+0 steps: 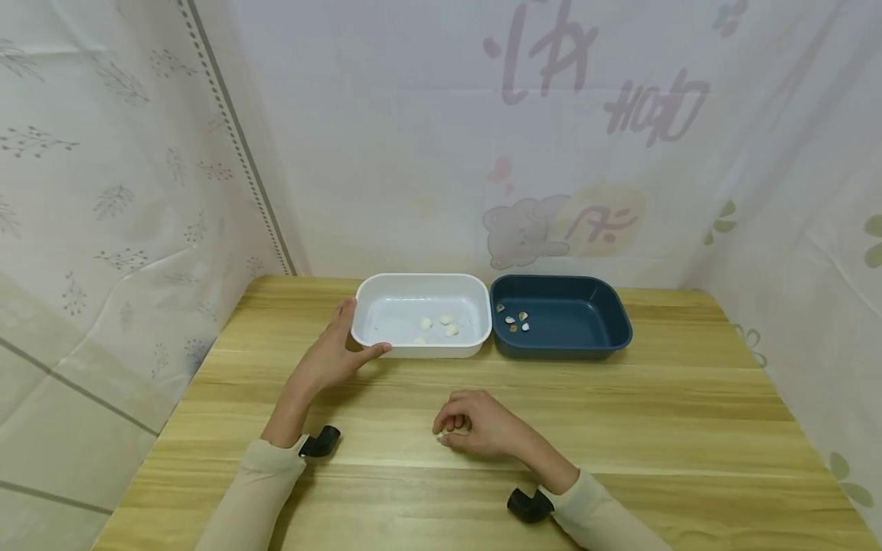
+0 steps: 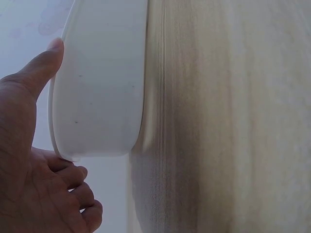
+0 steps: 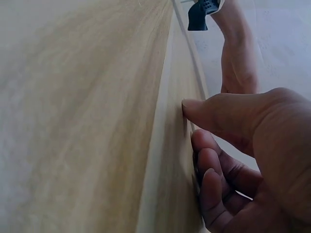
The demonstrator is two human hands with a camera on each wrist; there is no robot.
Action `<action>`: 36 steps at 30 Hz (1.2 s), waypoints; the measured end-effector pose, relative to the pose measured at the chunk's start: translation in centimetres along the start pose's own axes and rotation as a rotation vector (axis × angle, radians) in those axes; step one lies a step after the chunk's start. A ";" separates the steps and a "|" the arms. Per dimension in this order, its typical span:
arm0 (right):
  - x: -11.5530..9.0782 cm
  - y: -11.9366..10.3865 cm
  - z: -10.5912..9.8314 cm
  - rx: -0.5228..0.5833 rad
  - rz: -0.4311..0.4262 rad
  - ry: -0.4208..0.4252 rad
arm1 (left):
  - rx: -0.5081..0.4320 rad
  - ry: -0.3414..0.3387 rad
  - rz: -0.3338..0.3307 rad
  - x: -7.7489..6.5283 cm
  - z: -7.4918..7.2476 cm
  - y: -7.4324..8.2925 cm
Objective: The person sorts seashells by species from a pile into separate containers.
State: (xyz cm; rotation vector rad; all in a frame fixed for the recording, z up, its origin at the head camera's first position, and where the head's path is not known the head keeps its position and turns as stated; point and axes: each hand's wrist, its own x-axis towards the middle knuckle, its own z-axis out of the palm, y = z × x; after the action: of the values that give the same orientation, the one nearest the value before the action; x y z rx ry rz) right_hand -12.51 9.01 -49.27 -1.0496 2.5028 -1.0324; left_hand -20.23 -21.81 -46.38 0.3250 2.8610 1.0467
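At the left end of the white basin (image 1: 422, 352), my left hand (image 1: 333, 352) holds the corner, thumb on the near rim and fingers at the side. In the left wrist view the thumb (image 2: 46, 63) lies along the rim and the other fingers curl below the corner. Several small cream-white pieces (image 1: 446, 320) lie inside that basin. Close over the table before the basins, my right hand (image 1: 485, 425) pinches a small whitish piece (image 1: 440, 437) between thumb and index fingertip. The right wrist view hides the piece; its other fingers (image 3: 211, 187) are curled.
Right beside the white basin stands a dark blue basin (image 1: 561, 353), with several small white and brown pieces (image 1: 511, 320) at its left end. Both are near the back edge of the wooden table (image 1: 661, 451). Printed cloth (image 1: 386, 153) hangs behind and at the sides.
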 end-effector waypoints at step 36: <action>-0.2 0.3 -0.5 0.012 -0.018 0.008 | 0.013 -0.014 -0.044 -0.2 0.0 0.2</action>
State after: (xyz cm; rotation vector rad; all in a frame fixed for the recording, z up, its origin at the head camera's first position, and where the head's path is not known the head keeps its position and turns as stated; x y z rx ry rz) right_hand -12.71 9.57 -49.08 -1.0688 2.4947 -1.0571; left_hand -19.97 -21.74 -46.23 0.2674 2.8497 1.0137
